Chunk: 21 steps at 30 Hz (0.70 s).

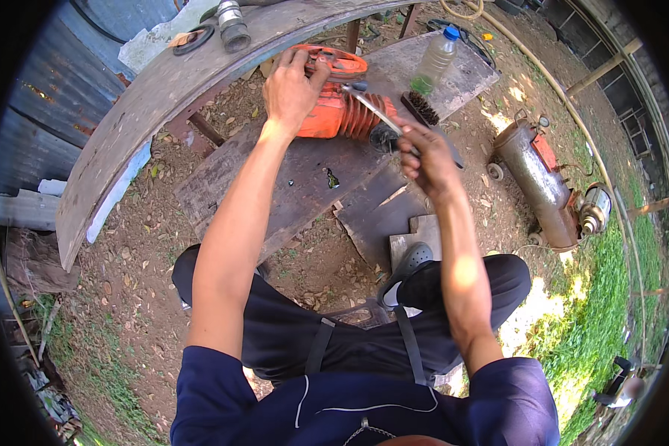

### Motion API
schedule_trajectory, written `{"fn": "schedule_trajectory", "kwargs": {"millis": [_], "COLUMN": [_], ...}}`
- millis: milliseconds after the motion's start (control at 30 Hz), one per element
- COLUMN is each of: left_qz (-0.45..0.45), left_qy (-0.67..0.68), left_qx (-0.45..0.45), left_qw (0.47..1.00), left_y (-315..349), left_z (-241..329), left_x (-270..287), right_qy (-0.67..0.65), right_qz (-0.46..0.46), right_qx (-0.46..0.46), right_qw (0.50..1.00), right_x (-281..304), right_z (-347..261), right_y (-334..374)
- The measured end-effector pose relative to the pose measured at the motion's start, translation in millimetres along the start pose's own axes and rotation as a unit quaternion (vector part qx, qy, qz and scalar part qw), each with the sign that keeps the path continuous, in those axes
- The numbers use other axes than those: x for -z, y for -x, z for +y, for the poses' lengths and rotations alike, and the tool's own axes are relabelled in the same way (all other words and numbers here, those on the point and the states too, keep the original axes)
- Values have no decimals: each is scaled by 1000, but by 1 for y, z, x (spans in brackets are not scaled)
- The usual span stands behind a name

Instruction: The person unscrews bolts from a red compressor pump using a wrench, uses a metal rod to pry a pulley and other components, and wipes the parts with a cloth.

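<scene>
Orange machine [321,117] looks dull brown along its ribbed right side [357,122].

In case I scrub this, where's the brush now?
In the head view, the dark-bristled brush lies right of the orange machine, between the blue-capped bottle and the right hand.

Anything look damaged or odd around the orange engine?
Between the finned orange engine and the grey clog, the dark board looks broken, with a ragged left edge and a pale, splintery streak. Off right, the wheeled tank looks patchily rusted.
</scene>
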<state>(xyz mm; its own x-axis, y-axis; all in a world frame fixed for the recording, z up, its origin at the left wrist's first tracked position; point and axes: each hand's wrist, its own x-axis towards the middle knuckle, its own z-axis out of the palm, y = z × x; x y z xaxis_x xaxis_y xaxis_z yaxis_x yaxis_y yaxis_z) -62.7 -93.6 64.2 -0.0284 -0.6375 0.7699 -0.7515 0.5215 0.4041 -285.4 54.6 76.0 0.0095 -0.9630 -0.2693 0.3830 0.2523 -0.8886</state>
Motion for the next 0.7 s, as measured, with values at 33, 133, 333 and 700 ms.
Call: {"fn": "schedule_trajectory", "kwargs": {"millis": [33, 133, 333, 700], "left_qz": [-7, -23, 1, -9], "left_qy": [-1, 3, -11, 3], "left_qx": [4, 34, 6, -9], "left_qw": [1000, 999, 1000, 1000], "left_y": [-1, -3, 0, 2], "left_z": [1, 2, 4, 0], "left_x": [-1, -1, 3, 7], "right_qy": [-40, -53, -42, 5], "right_qz": [2, 50, 45, -8], "right_qx": [1, 6, -31, -157], "right_qw": [999, 997, 998, 987], "right_x": [-8, -42, -98, 3], "right_z": [13, 36, 14, -11], "right_y": [1, 4, 14, -22]}}
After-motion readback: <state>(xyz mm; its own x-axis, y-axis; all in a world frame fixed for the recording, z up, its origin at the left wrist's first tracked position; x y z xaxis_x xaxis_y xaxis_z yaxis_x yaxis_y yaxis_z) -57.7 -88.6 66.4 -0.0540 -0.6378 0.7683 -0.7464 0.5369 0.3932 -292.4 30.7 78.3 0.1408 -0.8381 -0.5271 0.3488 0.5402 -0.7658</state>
